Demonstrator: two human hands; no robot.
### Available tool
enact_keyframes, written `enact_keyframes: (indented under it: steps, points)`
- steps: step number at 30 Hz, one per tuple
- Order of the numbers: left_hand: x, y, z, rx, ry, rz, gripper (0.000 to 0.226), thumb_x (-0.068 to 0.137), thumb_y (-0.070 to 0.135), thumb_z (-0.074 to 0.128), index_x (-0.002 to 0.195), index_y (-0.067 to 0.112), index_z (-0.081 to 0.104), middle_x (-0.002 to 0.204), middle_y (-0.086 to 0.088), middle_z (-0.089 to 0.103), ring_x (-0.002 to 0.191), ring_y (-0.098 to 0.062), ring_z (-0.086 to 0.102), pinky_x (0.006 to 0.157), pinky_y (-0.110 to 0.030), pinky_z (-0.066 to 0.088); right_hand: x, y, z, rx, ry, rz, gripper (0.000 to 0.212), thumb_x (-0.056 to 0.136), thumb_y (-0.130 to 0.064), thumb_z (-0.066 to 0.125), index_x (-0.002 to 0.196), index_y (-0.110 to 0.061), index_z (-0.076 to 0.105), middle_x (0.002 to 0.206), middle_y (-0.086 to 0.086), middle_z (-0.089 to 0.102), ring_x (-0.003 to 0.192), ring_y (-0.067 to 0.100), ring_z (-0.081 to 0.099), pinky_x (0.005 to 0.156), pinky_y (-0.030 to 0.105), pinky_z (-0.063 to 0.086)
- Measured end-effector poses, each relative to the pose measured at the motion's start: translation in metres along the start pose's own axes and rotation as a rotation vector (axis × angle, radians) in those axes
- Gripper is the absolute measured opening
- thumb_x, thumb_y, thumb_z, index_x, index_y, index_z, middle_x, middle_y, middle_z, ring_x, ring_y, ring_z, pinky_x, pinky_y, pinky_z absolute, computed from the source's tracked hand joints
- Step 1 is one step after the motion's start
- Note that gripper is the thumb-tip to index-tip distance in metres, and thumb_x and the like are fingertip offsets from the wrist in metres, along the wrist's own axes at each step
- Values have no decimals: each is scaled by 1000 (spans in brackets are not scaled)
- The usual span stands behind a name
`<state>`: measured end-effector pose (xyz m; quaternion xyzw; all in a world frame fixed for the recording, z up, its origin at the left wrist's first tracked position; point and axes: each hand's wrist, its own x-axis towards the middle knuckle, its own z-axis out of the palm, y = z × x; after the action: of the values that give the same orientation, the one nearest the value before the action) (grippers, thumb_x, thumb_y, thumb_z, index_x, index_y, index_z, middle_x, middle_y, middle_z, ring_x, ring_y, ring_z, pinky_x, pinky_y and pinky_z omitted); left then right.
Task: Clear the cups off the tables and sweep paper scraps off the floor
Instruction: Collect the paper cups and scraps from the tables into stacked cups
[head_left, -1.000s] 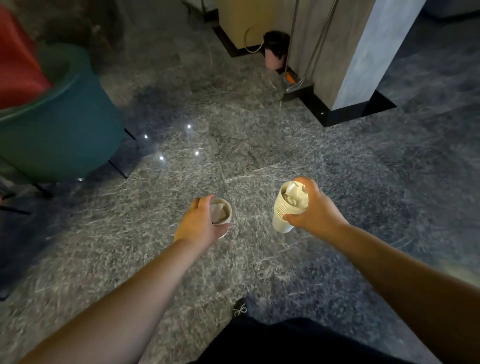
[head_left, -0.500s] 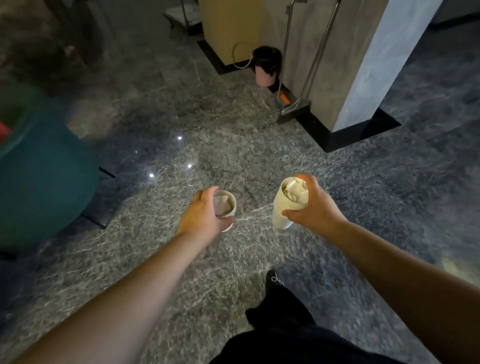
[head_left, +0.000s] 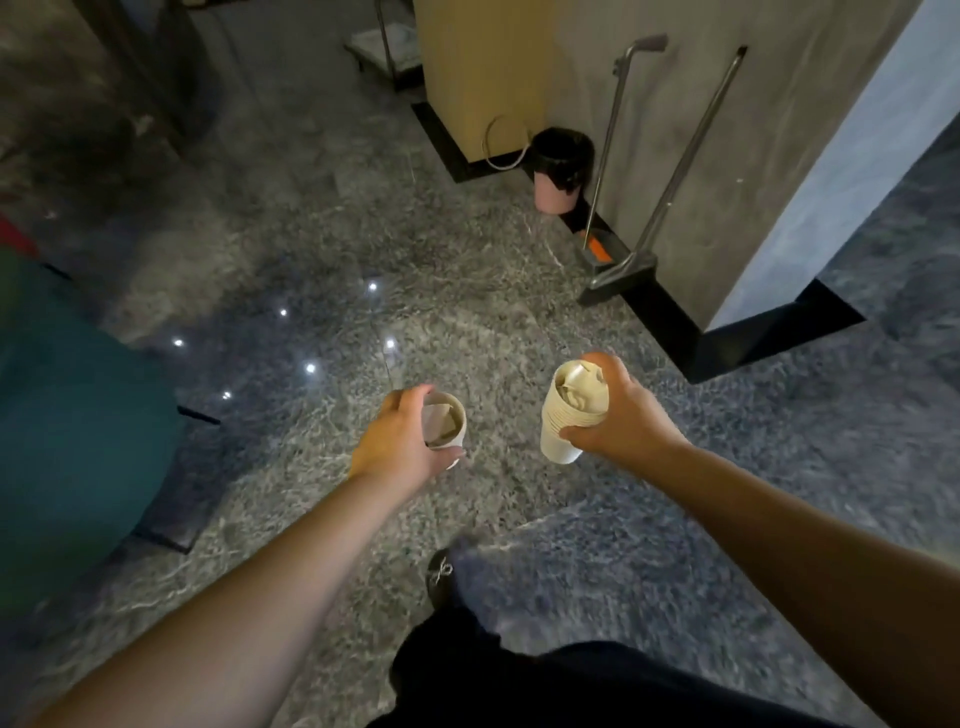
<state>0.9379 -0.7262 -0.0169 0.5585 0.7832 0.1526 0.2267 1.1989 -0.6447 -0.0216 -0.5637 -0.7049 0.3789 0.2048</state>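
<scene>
Head view, looking down at a speckled grey stone floor (head_left: 322, 249) with a few bright ceiling-light reflections on the polished part. Left hand (head_left: 400, 441) out over the floor, curled round a single paper cup (head_left: 447, 428), thumb on the far side of the rim and fingers wrapped under the near side; crumpled paper tucked down inside. Right hand (head_left: 618, 415) just to the right of it, gripping a stack of nested paper cups (head_left: 569, 410) tilted a bit to the left, fingers wrapped round the rims on the right side, thumb pressed against the near side, more crumpled paper stuffed in the top one. Both held at about the same height, near each other but not touching, well above the floor.

Far right: a grey column (head_left: 727, 130) with a black base, and leaning against it a long-handled dustpan (head_left: 623, 270) plus a second metal handle (head_left: 608, 130) with something orange at its foot, probably the broom, can't tell for sure. Small bin with a black liner (head_left: 561, 166) sitting on the floor just left of those, pinkish at the bottom, tucked against a tan panel (head_left: 478, 78). Thin loop of cord hanging by the panel.

Left edge: a big teal rounded chair (head_left: 67, 441), blurry, with dark legs underneath. Near bottom: dark trousers and one black shoe (head_left: 441, 571) stepping forward between the forearms.
</scene>
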Motion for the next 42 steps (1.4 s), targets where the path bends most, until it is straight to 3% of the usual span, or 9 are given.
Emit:
enact_keyframes:
  steps: [17, 26, 31, 37, 42]
  points:
    - [373, -11, -83, 14, -55, 165, 86, 71, 42, 83, 143, 26, 38, 142, -1, 43, 122, -24, 51, 91, -34, 44, 339, -71, 17, 108, 156, 106, 73, 61, -22, 81, 113, -47, 36, 111, -5, 52, 94, 15, 55, 62, 21, 42]
    - [570, 44, -75, -10, -47, 219, 87, 67, 39, 87, 140, 24, 42, 137, -2, 46, 116, -23, 56, 92, -33, 47, 527, -58, -23, 74, 123, 128, 80, 61, -26, 79, 125, -43, 34, 115, -2, 51, 96, 18, 54, 69, 28, 42]
    - [677, 70, -95, 41, -21, 189, 89, 67, 44, 85, 142, 27, 39, 138, -1, 46, 118, -24, 56, 91, -36, 47, 640, -61, -54, 58, 109, 134, 81, 62, -27, 80, 125, -44, 33, 113, -4, 47, 93, 17, 52, 58, 17, 39]
    - [785, 78, -122, 42, 15, 159, 87, 70, 43, 84, 142, 26, 39, 140, -3, 43, 115, -27, 57, 88, -38, 50, 754, -71, -70, 34, 66, 116, 84, 63, -29, 78, 129, -44, 30, 116, -6, 45, 96, 17, 50, 59, 17, 37]
    - [875, 68, -137, 41, -55, 136, 84, 73, 43, 81, 142, 27, 36, 142, -2, 40, 113, -26, 58, 86, -37, 51, 845, -80, -69, 43, 67, 135, 82, 64, -26, 76, 127, -48, 29, 120, -6, 45, 98, 18, 52, 61, 23, 42]
